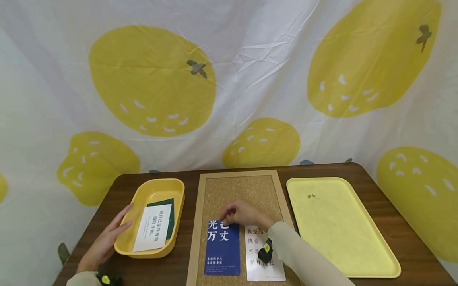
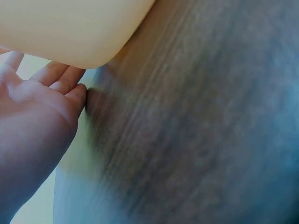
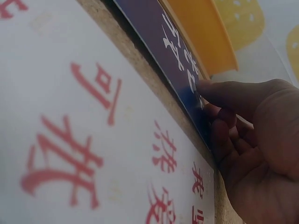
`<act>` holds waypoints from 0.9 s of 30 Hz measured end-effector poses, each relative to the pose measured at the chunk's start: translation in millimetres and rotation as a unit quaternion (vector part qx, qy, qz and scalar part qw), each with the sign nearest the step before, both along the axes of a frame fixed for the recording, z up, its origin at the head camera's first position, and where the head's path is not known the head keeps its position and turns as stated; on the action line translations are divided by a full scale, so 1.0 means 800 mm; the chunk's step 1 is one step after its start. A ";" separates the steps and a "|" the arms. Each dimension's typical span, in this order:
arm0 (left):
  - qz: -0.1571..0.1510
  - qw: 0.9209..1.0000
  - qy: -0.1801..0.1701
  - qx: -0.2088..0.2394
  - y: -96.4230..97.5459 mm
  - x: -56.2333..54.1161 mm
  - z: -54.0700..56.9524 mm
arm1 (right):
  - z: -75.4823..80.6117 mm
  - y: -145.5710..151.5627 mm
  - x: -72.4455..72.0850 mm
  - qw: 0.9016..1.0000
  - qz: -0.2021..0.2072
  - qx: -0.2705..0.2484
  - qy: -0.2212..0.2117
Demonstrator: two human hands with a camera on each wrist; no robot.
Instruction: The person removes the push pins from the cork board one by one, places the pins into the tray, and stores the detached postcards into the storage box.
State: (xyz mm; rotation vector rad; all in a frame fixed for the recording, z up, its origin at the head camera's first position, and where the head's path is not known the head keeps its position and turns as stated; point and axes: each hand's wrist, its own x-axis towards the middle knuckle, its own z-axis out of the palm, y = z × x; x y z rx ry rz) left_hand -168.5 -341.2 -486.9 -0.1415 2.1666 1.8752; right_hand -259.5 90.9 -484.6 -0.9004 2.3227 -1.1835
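My right hand (image 1: 243, 212) is at the top edge of a blue card with white characters (image 1: 222, 254). Its fingers are curled and its thumb lies on the card's upper face; I cannot tell if something small sits between them. The card lies on a wood-framed cork board (image 1: 222, 190). Beside it, partly under my right sleeve, lies a white card with red characters (image 1: 266, 272). My left hand (image 1: 105, 240) holds the left side of a yellow basin (image 1: 157, 186), thumb over the rim and fingers along the outside. Inside the basin, a white card (image 1: 152, 228) overlaps a dark green card (image 1: 172, 216).
To the right of the board lies a pale yellow tray (image 1: 343, 230) with two tiny metallic pieces (image 1: 311, 196) near its far left corner. Everything stands on a dark wooden table (image 1: 193, 198). Behind it hangs a white cloth (image 1: 247, 91) printed with yellow fruit.
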 end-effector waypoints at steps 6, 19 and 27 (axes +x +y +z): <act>-0.002 1.000 0.004 -0.004 0.000 0.000 0.001 | 0.000 0.000 0.001 1.000 0.004 0.001 0.005; -0.006 1.000 0.008 -0.004 -0.001 -0.001 0.009 | -0.001 -0.002 0.003 1.000 -0.008 0.012 0.011; 0.005 0.999 0.003 -0.040 0.001 -0.002 0.023 | -0.001 -0.001 0.002 0.999 -0.015 0.024 0.018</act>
